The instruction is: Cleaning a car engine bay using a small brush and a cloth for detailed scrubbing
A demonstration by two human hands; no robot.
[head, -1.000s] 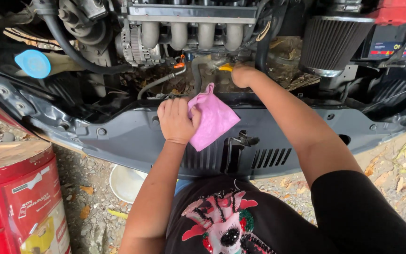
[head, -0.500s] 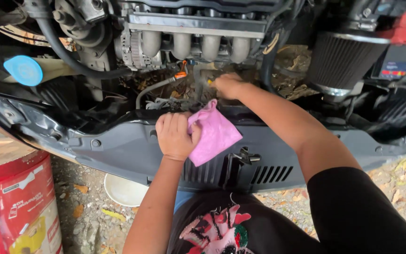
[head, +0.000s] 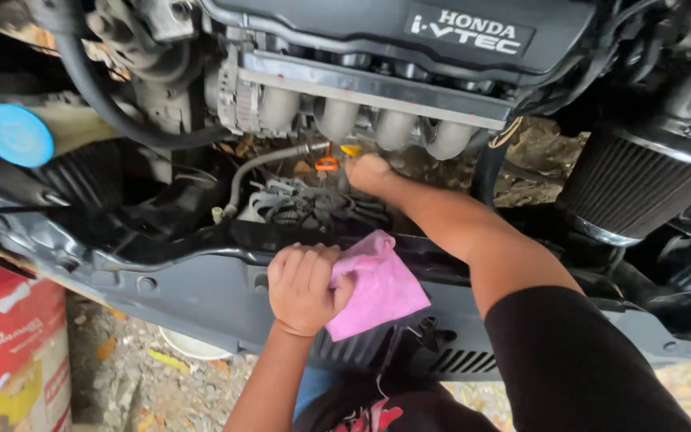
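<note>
A pink cloth (head: 377, 288) is bunched in the left hand (head: 304, 288), whose fingers curl tight around its upper left corner; the rest of the cloth hangs out to the right of the fist and drapes over the grey front panel (head: 201, 296) of the car. The fist rests on the top edge of that panel, just in front of the engine bay.

Beyond the cloth, the right hand (head: 368, 172) reaches deep into the bay, its forearm passing just above and to the right of the cloth. That hand is closed into a loose fist beside a yellow dipstick handle (head: 351, 150); whether the fingers actually grip the handle cannot be told, since the hand hides the contact. An orange ring handle (head: 326, 163) stands just to the left of it.

Above the two handles run the pale exhaust manifold pipes (head: 337, 116), under a black engine cover (head: 409, 36). A thick black hose (head: 97, 96) curves down on the left, near a round blue cap (head: 11, 134). On the right sits a cone-shaped air filter (head: 637, 184). At lower left, outside the car, stands a red drum (head: 9, 344) on gravelly ground (head: 121, 376).
</note>
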